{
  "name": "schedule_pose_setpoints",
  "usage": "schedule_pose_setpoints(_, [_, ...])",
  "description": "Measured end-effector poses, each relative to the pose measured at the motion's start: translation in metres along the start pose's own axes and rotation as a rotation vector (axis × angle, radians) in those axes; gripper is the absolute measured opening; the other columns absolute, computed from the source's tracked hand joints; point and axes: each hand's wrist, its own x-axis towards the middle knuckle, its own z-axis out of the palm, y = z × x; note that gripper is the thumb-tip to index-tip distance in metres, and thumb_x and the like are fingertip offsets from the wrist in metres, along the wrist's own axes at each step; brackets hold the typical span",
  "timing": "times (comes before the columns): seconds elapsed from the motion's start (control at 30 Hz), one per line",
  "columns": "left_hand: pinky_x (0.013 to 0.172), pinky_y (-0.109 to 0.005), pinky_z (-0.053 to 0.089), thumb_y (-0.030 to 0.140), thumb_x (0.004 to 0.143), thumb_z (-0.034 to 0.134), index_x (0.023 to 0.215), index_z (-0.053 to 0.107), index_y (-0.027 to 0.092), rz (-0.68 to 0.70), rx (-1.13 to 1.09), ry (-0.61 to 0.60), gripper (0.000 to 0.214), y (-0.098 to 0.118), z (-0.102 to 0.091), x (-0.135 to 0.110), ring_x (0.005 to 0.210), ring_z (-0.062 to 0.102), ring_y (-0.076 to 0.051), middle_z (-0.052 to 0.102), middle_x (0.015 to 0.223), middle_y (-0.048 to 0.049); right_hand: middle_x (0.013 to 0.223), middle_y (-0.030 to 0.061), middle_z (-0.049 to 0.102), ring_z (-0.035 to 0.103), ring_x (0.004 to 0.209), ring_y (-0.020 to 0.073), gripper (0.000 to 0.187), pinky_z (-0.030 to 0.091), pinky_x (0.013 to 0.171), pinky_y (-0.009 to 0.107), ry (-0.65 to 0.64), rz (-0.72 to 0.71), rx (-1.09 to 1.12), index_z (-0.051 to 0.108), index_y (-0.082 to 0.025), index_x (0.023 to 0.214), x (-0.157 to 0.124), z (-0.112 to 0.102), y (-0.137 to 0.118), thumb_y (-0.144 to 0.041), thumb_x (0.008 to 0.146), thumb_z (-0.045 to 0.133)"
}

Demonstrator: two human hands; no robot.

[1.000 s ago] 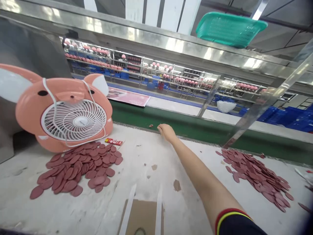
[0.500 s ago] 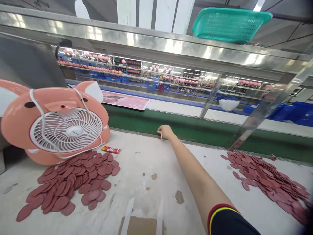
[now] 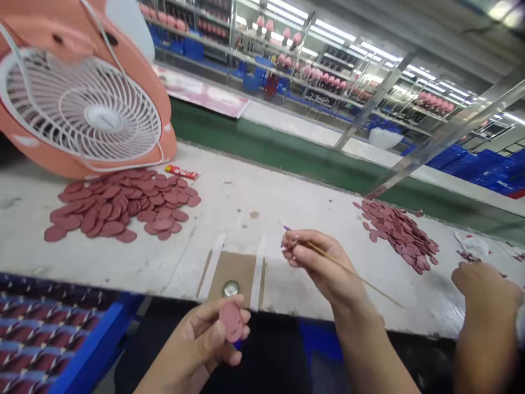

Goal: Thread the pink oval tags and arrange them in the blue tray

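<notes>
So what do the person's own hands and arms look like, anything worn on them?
The left hand and right hand are bare: no gloves, rings or cables, and no sleeve in view on the forearms. The hand at far right looks like another person's.

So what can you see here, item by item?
Pig-shaped fan: one, pink and white, back left of the bench.
Oval discs: two piles, dusky pink, left and right on the bench.
Red packet: one, red, beside the fan.
Cardboard piece: one, brown, bench front.
Metal ring: one, silver, on the cardboard.
Blue crates: many, blue, far right.
Co-worker's hand: one, right edge.
Left hand: one, front, holding a pink disc.
Right hand: one, centre, holding a wooden stick.
</notes>
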Motion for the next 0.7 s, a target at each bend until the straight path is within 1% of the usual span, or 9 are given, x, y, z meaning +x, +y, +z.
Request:
schedule_pose_setpoints(0.07, [0.056, -0.019, 0.053, 0.043, 0.056, 0.093, 0.089, 0.082, 0.021, -0.044, 0.012, -0.005, 0.042, -0.002, 0.004, -0.003, 0.072, 0.065, -0.016, 0.075, 0.078, -0.0046, 0.088, 0.0028, 0.071, 0.07, 0.076, 0.0137, 0.018, 0.06, 0.063, 0.016, -0.006, 0.034, 0.078, 0.075, -0.026, 0.099, -0.029, 0.015, 0.007, -0.036, 0.085, 0.082])
schedule_pose_setpoints(0.13, [0.057, -0.019, 0.053, 0.043, 0.059, 0.092, 0.091, 0.081, 0.021, -0.081, 0.02, -0.037, 0.04, -0.004, 0.004, -0.005, 0.074, 0.064, -0.016, 0.075, 0.078, -0.0044, 0.086, 0.0007, 0.071, 0.069, 0.072, 0.0116, 0.013, 0.059, 0.06, 0.013, -0.001, 0.054, 0.14, 0.075, -0.028, 0.097, -0.048, 0.027, 0.014, -0.035, 0.087, 0.081])
schedule_pose_setpoints(0.23, [0.058, -0.017, 0.052, 0.041, 0.063, 0.09, 0.09, 0.082, 0.021, -0.117, 0.028, -0.092, 0.035, -0.006, 0.0, -0.006, 0.073, 0.064, -0.014, 0.075, 0.078, -0.0037, 0.089, 0.0004, 0.07, 0.068, 0.073, 0.0117, 0.011, 0.059, 0.061, 0.014, 0.014, 0.059, 0.198, 0.076, -0.029, 0.095, -0.063, 0.038, 0.021, -0.034, 0.087, 0.082])
schedule_pose_setpoints(0.33, [0.059, -0.017, 0.052, 0.041, 0.066, 0.088, 0.09, 0.082, 0.022, -0.136, 0.036, -0.151, 0.032, -0.009, -0.005, -0.006, 0.071, 0.065, -0.013, 0.076, 0.079, -0.0037, 0.091, 0.0005, 0.07, 0.068, 0.075, 0.0111, 0.01, 0.059, 0.066, 0.014, 0.014, 0.079, 0.217, 0.076, -0.029, 0.098, -0.07, 0.042, 0.024, -0.031, 0.089, 0.08])
schedule_pose_setpoints(0.47, [0.058, -0.016, 0.052, 0.04, 0.069, 0.087, 0.09, 0.081, 0.021, -0.144, 0.045, -0.187, 0.029, -0.011, -0.009, -0.006, 0.072, 0.066, -0.013, 0.076, 0.078, -0.0034, 0.093, 0.0008, 0.072, 0.068, 0.075, 0.0099, 0.012, 0.059, 0.071, 0.014, 0.008, 0.107, 0.116, 0.074, -0.028, 0.104, -0.078, 0.044, 0.019, -0.024, 0.093, 0.075])
schedule_pose_setpoints(0.6, [0.058, -0.014, 0.051, 0.04, 0.07, 0.086, 0.088, 0.08, 0.02, -0.138, 0.058, -0.218, 0.028, -0.015, -0.013, -0.005, 0.071, 0.066, -0.012, 0.075, 0.076, -0.0019, 0.097, 0.0004, 0.072, 0.07, 0.083, 0.0121, 0.013, 0.059, 0.075, 0.015, 0.004, 0.076, -0.072, 0.074, -0.028, 0.102, -0.081, 0.05, 0.009, -0.019, 0.092, 0.075])
schedule_pose_setpoints(0.7, [0.058, -0.014, 0.051, 0.041, 0.07, 0.085, 0.091, 0.08, 0.02, -0.145, 0.053, -0.239, 0.03, -0.016, -0.015, -0.005, 0.07, 0.066, -0.012, 0.075, 0.077, -0.0017, 0.097, 0.0004, 0.071, 0.071, 0.085, 0.0147, 0.013, 0.06, 0.075, 0.018, -0.022, 0.049, -0.156, 0.074, -0.028, 0.101, -0.081, 0.053, 0.004, -0.019, 0.091, 0.076])
